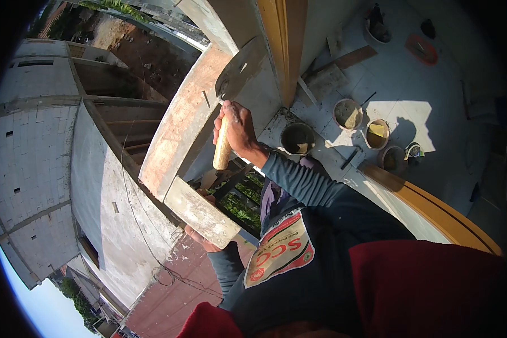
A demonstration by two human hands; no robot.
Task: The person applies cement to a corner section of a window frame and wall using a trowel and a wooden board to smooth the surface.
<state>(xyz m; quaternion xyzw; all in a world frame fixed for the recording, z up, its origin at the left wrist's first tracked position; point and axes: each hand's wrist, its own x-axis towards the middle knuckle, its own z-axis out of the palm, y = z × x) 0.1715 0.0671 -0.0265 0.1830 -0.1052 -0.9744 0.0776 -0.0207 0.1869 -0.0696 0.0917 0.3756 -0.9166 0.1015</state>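
Note:
My right hand is closed round the wooden handle of a metal trowel. Its blade lies over the grey face at the upper part of a concrete ledge, which has a pinkish strip along its top. Below and left of it, my left hand grips a pale, mortar-smeared flat board from behind, with the fingers partly hidden. The board's upper end is beside the lower part of the ledge; whether they touch I cannot tell.
On the tiled floor at right stand several buckets and some tools. An orange wooden frame runs below them, another rises above. Beyond the ledge at left are block walls, a loose wire and a drop to dirt ground.

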